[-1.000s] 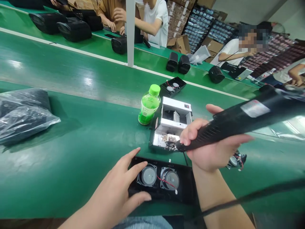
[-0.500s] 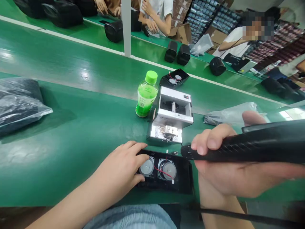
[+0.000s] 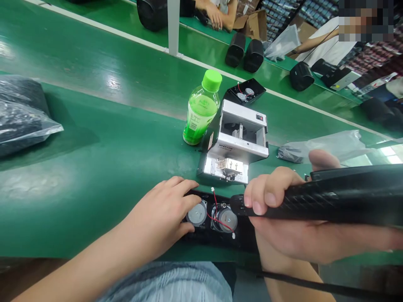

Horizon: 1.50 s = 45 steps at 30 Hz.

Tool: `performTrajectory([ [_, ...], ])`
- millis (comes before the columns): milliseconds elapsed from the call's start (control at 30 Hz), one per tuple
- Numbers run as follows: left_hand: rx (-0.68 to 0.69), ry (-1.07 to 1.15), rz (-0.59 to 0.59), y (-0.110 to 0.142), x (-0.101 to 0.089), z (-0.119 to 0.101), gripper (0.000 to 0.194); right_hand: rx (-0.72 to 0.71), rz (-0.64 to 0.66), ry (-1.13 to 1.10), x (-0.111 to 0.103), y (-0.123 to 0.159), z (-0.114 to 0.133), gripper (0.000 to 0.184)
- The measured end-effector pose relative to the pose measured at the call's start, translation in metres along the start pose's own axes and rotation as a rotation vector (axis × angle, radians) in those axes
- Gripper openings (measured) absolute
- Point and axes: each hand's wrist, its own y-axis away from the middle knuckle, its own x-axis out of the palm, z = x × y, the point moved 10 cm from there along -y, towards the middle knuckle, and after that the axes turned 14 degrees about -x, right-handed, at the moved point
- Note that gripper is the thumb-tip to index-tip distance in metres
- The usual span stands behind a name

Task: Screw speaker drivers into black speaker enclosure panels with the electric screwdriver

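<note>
A black speaker panel (image 3: 242,240) lies near the table's front edge, carrying two round drivers with red wires and white plugs. My left hand (image 3: 168,212) grips the panel's left end, its thumb and fingers spread around the left speaker driver (image 3: 197,214). In my right hand (image 3: 283,226) is a black electric screwdriver (image 3: 343,197), held almost level with its nose pointing left. That nose is over the panel, by the upper edge of the right speaker driver (image 3: 227,220). The tip is small, and I cannot tell whether it touches a screw.
Just beyond the panel stands a silver screw feeder (image 3: 242,144), with a green-capped bottle (image 3: 203,109) to its left. Another speaker panel (image 3: 247,92) lies behind it. Bagged parts are at left (image 3: 25,115) and right (image 3: 327,147). People work across the bench among black speaker housings.
The screwdriver's nose has come left, from the panel's upper right edge to the right driver's upper edge. My left hand keeps its place on the panel. The whole view has shifted slightly.
</note>
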Motion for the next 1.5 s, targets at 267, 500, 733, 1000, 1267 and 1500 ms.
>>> performTrajectory([
  [267,0.009,0.015,-0.028,-0.001,0.0,0.001,0.043,0.091,0.34,-0.097,0.02,0.004,-0.019,0.062],
  [500,0.012,0.05,-0.052,0.0,0.001,0.003,0.04,0.043,0.305,-0.106,0.019,0.008,-0.025,0.066],
  [733,0.031,0.043,-0.06,0.0,0.0,0.002,0.037,0.072,0.32,-0.096,0.02,0.007,-0.026,0.066],
  [1000,0.025,0.037,-0.06,0.001,-0.001,0.001,0.037,0.073,0.355,-0.118,0.019,0.011,-0.033,0.063],
  [1267,0.005,0.03,-0.054,-0.001,0.0,0.002,0.039,0.095,0.359,-0.101,0.02,0.02,-0.031,0.058],
  [1500,-0.01,0.021,-0.028,-0.001,0.002,0.003,0.039,0.119,0.324,-0.048,0.015,0.005,-0.02,0.056],
])
